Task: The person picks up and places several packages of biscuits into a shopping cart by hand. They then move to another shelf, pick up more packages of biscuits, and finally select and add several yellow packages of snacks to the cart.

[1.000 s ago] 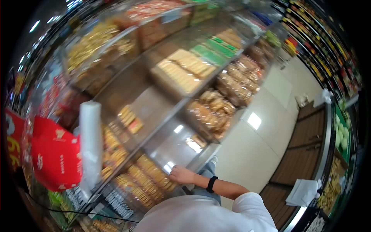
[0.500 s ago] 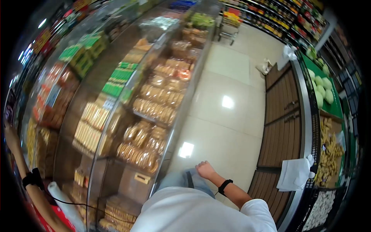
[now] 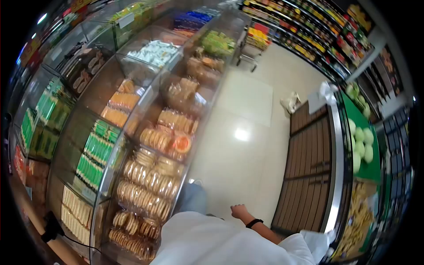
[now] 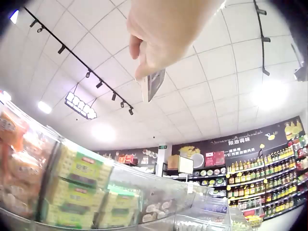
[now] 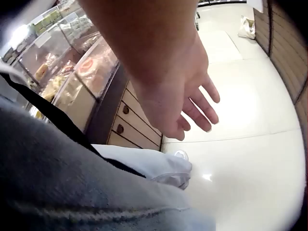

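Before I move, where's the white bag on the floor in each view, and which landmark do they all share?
Head: white bag right of centre, slightly above the middle, near the slatted cabinet's far end.
Left wrist: not in the picture.
Right wrist: white bag at upper right, beside the slatted cabinet.
Shared landmark: clear-walled display bins of packaged food.

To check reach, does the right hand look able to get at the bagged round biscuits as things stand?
Probably yes: the right hand is empty and mainly has the bin's edge to clear before the bagged round biscuits.
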A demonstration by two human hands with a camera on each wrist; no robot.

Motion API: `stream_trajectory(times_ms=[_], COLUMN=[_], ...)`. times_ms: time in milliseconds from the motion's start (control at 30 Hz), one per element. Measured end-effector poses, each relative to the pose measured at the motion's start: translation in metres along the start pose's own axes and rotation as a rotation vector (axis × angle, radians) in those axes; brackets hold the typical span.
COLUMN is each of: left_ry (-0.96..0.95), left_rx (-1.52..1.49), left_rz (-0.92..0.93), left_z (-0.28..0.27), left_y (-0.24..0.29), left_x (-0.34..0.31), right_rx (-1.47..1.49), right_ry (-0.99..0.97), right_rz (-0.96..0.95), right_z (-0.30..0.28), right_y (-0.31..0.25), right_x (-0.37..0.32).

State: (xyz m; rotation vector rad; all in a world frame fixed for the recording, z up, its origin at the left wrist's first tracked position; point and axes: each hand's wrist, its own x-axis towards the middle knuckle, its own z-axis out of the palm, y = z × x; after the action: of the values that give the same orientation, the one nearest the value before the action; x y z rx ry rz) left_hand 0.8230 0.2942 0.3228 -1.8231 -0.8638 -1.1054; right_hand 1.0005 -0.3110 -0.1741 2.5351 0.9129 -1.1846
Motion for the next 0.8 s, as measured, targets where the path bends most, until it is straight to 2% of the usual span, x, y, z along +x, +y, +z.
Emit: stream_trajectory(times_ms=[100,200,267,300,400,500,567,633,667,733,800], left_ry=[-0.029,-0.056,-0.075,-0.084,-0.077,-0.152,-0.182,-0.161,-0.160,-0.203,-0.199], left_rx=[0.061,0.120,0.156,0.151,0.178,0.382,0.462,0.409,0.354,0.409,0.475], left_rz=[-0.017,-0.022,-0.013,-0.004,0.037,0.112,0.051,-0.078,-0.015,-0.047,-0.075], left_z=[0.025,0.050,0.095,0.117,0.120,0.114,0.093,0.066,0.058,0.027,0.015], left_y=[0.035,0.078,0.086,0.078,0.151,0.206,0.261,0.329,0.335,0.393,0.408], left_x=[0.025,0.049,0.069,0.070,0.091,0.105,0.117,0.140,0.145,0.176,0.192], right_rx=[0.040,0.095,0.144,0.166,0.200,0.211,0.171,0.115,0.102,0.039,-0.018], right_ry=[-0.032,0.081,0.083,0.091,-0.019,-0.083,-0.092,-0.094,-0.066,-0.026,0.009], right_rz=[0.066,0.150,0.158,0.162,0.128,0.126,0.116,0.088,0.100,0.094,0.081], right_z=[-0.066,-0.119,-0.157,-0.159,-0.184,-0.230,-0.279,-0.325,-0.358,-0.421,-0.482], right_y=[0.064,0.124,0.181,0.203,0.269,0.340,0.397,0.447,0.469,0.511,0.543], right_x=[0.044,0.080,0.123,0.140,0.191,0.242,0.277,0.310,0.323,0.357,0.396])
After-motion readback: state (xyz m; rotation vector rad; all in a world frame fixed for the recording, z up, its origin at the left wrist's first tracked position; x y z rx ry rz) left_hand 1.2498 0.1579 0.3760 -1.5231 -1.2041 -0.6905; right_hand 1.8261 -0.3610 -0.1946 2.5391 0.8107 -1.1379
